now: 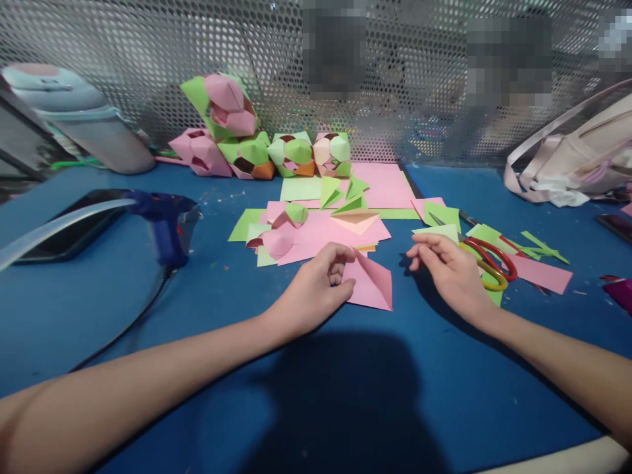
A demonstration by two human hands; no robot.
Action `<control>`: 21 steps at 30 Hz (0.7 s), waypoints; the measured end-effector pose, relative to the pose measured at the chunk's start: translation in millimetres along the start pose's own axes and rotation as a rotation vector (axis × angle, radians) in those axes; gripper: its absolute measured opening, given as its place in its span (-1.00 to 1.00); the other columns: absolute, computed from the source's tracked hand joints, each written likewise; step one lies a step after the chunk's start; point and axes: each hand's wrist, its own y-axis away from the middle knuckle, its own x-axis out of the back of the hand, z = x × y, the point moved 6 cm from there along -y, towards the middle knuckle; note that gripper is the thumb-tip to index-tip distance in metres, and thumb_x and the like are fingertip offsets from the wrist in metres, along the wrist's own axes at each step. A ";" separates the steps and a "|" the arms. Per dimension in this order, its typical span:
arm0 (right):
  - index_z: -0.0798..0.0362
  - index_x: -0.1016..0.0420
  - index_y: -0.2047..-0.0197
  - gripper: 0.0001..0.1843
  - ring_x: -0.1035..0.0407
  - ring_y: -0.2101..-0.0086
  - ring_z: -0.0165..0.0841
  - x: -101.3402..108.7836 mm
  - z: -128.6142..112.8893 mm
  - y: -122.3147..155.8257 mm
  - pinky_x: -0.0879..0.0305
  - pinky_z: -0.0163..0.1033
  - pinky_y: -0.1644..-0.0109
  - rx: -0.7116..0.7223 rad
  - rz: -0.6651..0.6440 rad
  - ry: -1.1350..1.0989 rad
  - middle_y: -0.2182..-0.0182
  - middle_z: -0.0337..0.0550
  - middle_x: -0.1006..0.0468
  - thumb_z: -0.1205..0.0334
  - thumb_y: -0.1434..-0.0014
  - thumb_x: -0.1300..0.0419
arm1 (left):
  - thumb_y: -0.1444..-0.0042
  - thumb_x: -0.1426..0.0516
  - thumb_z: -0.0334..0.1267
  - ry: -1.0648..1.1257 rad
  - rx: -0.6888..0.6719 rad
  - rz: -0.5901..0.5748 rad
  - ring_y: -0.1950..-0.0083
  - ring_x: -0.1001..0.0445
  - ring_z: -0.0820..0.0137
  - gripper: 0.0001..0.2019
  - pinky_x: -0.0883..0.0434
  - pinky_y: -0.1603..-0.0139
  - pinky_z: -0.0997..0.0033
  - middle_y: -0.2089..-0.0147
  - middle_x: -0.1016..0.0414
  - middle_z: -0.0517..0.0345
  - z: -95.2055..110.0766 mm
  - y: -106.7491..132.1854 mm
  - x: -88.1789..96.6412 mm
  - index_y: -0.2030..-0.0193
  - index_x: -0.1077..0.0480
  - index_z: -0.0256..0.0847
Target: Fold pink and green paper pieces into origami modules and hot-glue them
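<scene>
My left hand (318, 283) has its fingers curled at the left side of a creased pink paper square (374, 284), pinching its edge. One flap of that paper stands up along a fold. Off to the right, my right hand (447, 266) hovers just above the table with loosely bent fingers and nothing visible in them. Beside it lie scissors (494, 263) with red and yellow handles, on green and pink paper pieces. Behind my left hand are pink sheets (320, 234), curved pink paper parts (279, 242) and folded green pieces (332, 192).
Several folded paper balls (247, 155) are stacked by the perforated metal screen (395, 118). A blue glue gun (168, 227) with a cable stands left, near a dark tablet (74, 227) and a tumbler (99, 125). A pale bag (582, 151) sits at the right back.
</scene>
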 end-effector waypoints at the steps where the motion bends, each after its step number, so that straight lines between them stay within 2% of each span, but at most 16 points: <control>1: 0.04 -0.39 0.06 -0.77 -0.37 0.43 -0.46 5.3 0.7 -3.0 -0.37 -0.29 0.31 -0.002 0.029 0.018 0.35 -0.20 -0.47 0.17 -0.29 -0.03 | -0.03 -0.09 -0.44 0.007 -0.002 -0.006 0.47 -0.12 0.55 -0.72 -0.17 0.46 0.52 0.40 -0.14 0.32 0.2 -0.1 -0.2 0.09 -0.21 -0.17; 4: 0.02 -0.44 0.12 -0.76 -0.22 0.57 -0.49 25.1 0.5 -12.7 -0.22 -0.35 0.51 -0.002 0.135 0.107 0.54 -0.30 -0.33 0.12 -0.28 -0.03 | -0.02 -0.09 -0.43 0.015 -0.007 -0.010 0.46 -0.13 0.55 -0.70 -0.19 0.45 0.52 0.38 -0.16 0.31 0.1 0.1 -0.7 0.07 -0.22 -0.17; 6: 0.00 -0.45 0.10 -0.73 -0.16 0.61 -0.48 40.0 -2.1 -19.3 -0.14 -0.34 0.58 0.002 0.215 0.191 0.59 -0.31 -0.28 0.08 -0.27 -0.03 | -0.03 -0.09 -0.42 0.008 -0.007 -0.011 0.46 -0.15 0.54 -0.67 -0.20 0.44 0.51 0.41 -0.14 0.32 0.3 0.2 -0.7 0.04 -0.23 -0.18; 8: -0.02 -0.40 -0.03 -0.65 -0.29 0.52 -0.41 49.6 -8.2 -24.8 -0.25 -0.30 0.51 0.035 0.244 0.267 0.47 -0.22 -0.41 0.07 -0.20 -0.13 | -0.02 -0.10 -0.42 -0.007 -0.009 -0.012 0.45 -0.16 0.53 -0.65 -0.21 0.43 0.50 0.42 -0.12 0.32 1.4 0.0 -0.4 0.01 -0.24 -0.19; 10: -0.08 -0.25 -0.18 -0.42 -0.41 0.22 -0.26 49.5 -17.7 -26.4 -0.39 -0.19 0.30 0.094 0.200 0.282 0.13 -0.07 -0.48 0.11 -0.10 -0.25 | -0.02 -0.09 -0.42 -0.021 -0.014 -0.014 0.45 -0.17 0.52 -0.63 -0.22 0.42 0.50 0.42 -0.14 0.31 2.9 -0.1 -0.4 -0.01 -0.24 -0.20; 12: -0.13 -0.16 -0.24 -0.36 -0.30 -0.05 -0.17 37.2 -27.6 -21.2 -0.38 -0.07 0.07 0.137 0.075 0.223 -0.12 -0.04 -0.35 0.12 -0.11 -0.24 | -0.01 -0.09 -0.41 -0.026 -0.021 -0.014 0.45 -0.19 0.52 -0.62 -0.24 0.41 0.49 0.40 -0.18 0.29 4.0 -0.1 -1.2 -0.02 -0.25 -0.20; 14: -0.11 -0.20 -0.20 -0.51 -0.27 -0.10 -0.17 14.0 -35.5 -9.0 -0.33 -0.02 -0.03 0.136 -0.118 0.150 -0.14 -0.04 -0.34 0.10 -0.22 -0.13 | 0.00 -0.09 -0.41 -0.032 -0.035 -0.014 0.45 -0.21 0.52 -0.62 -0.25 0.41 0.49 0.38 -0.23 0.27 4.7 0.3 -2.6 -0.02 -0.26 -0.21; 16: -0.06 -0.17 -0.22 -0.44 -0.30 -0.07 -0.15 -10.9 -41.4 5.9 -0.33 -0.01 -0.01 0.143 -0.279 0.162 -0.10 -0.01 -0.38 0.08 -0.18 -0.17 | 0.01 -0.10 -0.41 -0.060 -0.063 -0.024 0.43 -0.23 0.52 -0.60 -0.27 0.39 0.48 0.32 -0.30 0.23 5.6 1.2 -4.7 -0.03 -0.26 -0.20; 18: -0.04 -0.22 -0.19 -0.37 -0.35 0.00 -0.16 -24.4 -43.3 14.2 -0.33 -0.02 0.00 0.155 -0.286 0.251 -0.03 -0.03 -0.45 0.11 -0.06 -0.27 | 0.00 -0.10 -0.42 -0.089 -0.096 -0.045 0.40 -0.27 0.51 -0.58 -0.30 0.35 0.46 0.24 -0.36 0.17 6.5 2.1 -6.9 -0.05 -0.25 -0.19; 21: -0.01 -0.45 0.08 -0.72 -0.42 0.26 -0.32 -28.9 -33.6 11.9 -0.35 -0.17 0.17 0.078 -0.270 0.304 0.22 -0.18 -0.55 0.23 -0.10 -0.20 | -0.03 -0.09 -0.41 -0.064 -0.118 -0.057 0.32 -0.33 0.49 -0.56 -0.34 0.30 0.44 0.12 -0.37 0.09 5.7 2.3 -7.2 -0.09 -0.21 -0.18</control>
